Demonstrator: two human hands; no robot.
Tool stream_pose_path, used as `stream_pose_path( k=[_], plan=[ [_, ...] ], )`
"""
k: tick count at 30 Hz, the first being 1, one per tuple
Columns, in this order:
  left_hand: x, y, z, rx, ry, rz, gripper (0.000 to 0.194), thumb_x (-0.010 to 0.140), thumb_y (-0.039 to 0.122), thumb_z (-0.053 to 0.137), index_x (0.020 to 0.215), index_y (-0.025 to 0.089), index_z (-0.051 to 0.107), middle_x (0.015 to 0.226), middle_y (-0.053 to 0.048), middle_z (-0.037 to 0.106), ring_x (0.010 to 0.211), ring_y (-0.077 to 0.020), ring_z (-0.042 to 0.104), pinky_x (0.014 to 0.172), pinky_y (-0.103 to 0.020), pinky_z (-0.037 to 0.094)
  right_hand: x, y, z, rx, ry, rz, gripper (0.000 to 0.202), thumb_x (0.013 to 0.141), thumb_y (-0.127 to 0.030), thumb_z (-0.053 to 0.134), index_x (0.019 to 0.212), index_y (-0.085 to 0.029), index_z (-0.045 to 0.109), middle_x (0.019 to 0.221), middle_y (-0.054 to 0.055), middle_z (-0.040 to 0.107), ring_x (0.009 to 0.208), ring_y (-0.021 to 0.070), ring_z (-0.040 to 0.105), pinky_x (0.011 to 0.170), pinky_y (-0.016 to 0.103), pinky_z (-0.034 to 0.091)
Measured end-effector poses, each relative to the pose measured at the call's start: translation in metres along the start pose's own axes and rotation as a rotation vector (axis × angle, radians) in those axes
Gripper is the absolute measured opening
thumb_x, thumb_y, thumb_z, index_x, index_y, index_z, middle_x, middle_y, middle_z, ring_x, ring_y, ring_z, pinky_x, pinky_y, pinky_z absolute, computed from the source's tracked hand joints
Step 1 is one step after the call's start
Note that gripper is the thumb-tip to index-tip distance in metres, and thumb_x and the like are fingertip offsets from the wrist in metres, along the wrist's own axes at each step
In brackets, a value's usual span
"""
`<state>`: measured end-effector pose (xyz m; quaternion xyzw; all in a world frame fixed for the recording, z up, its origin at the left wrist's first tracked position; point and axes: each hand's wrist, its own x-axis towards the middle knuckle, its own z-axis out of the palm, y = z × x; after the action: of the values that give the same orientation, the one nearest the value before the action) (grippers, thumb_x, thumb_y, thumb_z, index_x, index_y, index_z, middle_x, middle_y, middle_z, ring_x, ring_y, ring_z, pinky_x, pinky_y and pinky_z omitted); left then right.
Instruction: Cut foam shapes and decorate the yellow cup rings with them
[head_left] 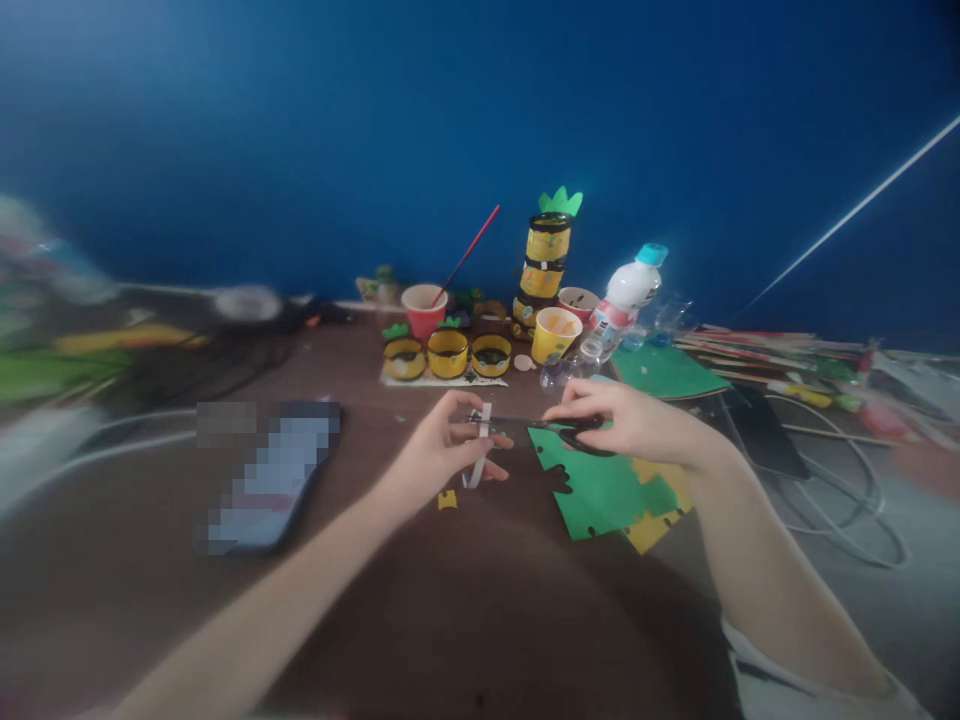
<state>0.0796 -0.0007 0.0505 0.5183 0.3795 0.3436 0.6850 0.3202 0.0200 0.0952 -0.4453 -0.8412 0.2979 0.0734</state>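
Note:
My left hand [448, 440] is closed around a narrow white roll of tape [478, 468], seen nearly edge-on, with some fingertips beyond it. From the right, my right hand [611, 415] grips black-handled scissors [581, 440]. Their thin blades point left and reach the top of the tape, between the fingers of my left hand. Whether the blades are parted cannot be made out. A small yellow paper scrap [447, 499] lies on the table just below my left hand. Under my right hand are a cut green sheet [600, 495] and a yellow sheet [651, 528].
Three yellow ring-shaped pieces [448, 355] stand behind my hands, near a red cup [425, 315] with a stick. A stacked yellow-black tower [543, 270], a yellow cup [555, 338] and a tilted bottle [626, 292] stand further right. A phone [277, 475] lies left; cables [862, 500] lie right.

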Motion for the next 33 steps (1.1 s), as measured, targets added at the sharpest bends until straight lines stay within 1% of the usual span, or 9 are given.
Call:
stream_pose_path(
  k=[6, 13, 18, 23, 27, 30, 33],
  plan=[
    [0.001, -0.002, 0.001, 0.003, 0.014, 0.014, 0.027, 0.078, 0.022, 0.055, 0.095, 0.022, 0.034, 0.090, -0.007, 0.065, 0.064, -0.0206, 0.067, 0.059, -0.030, 0.049, 0.002, 0.002, -0.001, 0.034, -0.031, -0.015, 0.037, 0.075, -0.022, 0.048, 0.109, -0.023, 0.061, 0.091, 0.003, 0.051, 0.080, 0.0153, 0.051, 0.069, 0.025, 0.039],
    [0.002, -0.003, 0.003, 0.002, 0.030, 0.002, 0.030, 0.077, 0.020, 0.057, 0.095, 0.022, 0.033, 0.089, -0.007, 0.066, 0.063, -0.0205, 0.067, 0.057, -0.029, 0.049, 0.007, 0.012, 0.002, 0.132, -0.079, -0.037, 0.037, 0.074, -0.023, 0.049, 0.109, -0.020, 0.062, 0.089, 0.004, 0.050, 0.075, 0.0141, 0.051, 0.065, 0.025, 0.040],
    [0.002, -0.003, 0.003, -0.006, 0.030, -0.004, 0.030, 0.076, 0.020, 0.057, 0.094, 0.022, 0.033, 0.088, -0.006, 0.066, 0.062, -0.0197, 0.067, 0.057, -0.028, 0.049, 0.006, 0.015, 0.002, 0.180, -0.092, -0.040, 0.036, 0.075, -0.023, 0.049, 0.109, -0.021, 0.062, 0.087, 0.004, 0.049, 0.074, 0.0132, 0.050, 0.065, 0.024, 0.040],
    [0.002, -0.005, 0.001, -0.005, 0.014, 0.010, 0.029, 0.077, 0.020, 0.056, 0.096, 0.022, 0.034, 0.090, -0.007, 0.066, 0.063, -0.0190, 0.067, 0.058, -0.027, 0.048, 0.005, 0.015, 0.002, 0.178, -0.097, -0.038, 0.035, 0.076, -0.022, 0.049, 0.108, -0.022, 0.062, 0.087, 0.003, 0.048, 0.075, 0.0125, 0.049, 0.065, 0.023, 0.040],
    [0.002, -0.004, 0.001, -0.004, 0.012, 0.009, 0.030, 0.077, 0.020, 0.056, 0.097, 0.022, 0.034, 0.090, -0.007, 0.066, 0.063, -0.0197, 0.067, 0.057, -0.027, 0.048, 0.006, 0.015, 0.004, 0.224, -0.113, -0.040, 0.033, 0.077, -0.031, 0.053, 0.107, -0.020, 0.062, 0.085, 0.003, 0.045, 0.074, 0.0126, 0.049, 0.063, 0.023, 0.041],
    [0.001, -0.003, 0.001, -0.009, 0.007, 0.002, 0.030, 0.077, 0.020, 0.056, 0.097, 0.022, 0.035, 0.091, -0.008, 0.066, 0.063, -0.0198, 0.067, 0.057, -0.027, 0.048, 0.007, 0.016, 0.006, 0.238, -0.132, -0.047, 0.038, 0.075, -0.039, 0.056, 0.107, -0.019, 0.062, 0.082, 0.003, 0.043, 0.071, 0.0125, 0.047, 0.061, 0.024, 0.041],
    [0.000, -0.002, 0.001, -0.018, 0.001, 0.000, 0.030, 0.077, 0.020, 0.057, 0.097, 0.021, 0.035, 0.091, -0.008, 0.066, 0.063, -0.0200, 0.067, 0.056, -0.027, 0.048, 0.008, 0.017, 0.007, 0.241, -0.140, -0.056, 0.041, 0.075, -0.042, 0.057, 0.109, -0.019, 0.061, 0.082, 0.003, 0.044, 0.073, 0.0131, 0.047, 0.061, 0.024, 0.040]
  ],
)
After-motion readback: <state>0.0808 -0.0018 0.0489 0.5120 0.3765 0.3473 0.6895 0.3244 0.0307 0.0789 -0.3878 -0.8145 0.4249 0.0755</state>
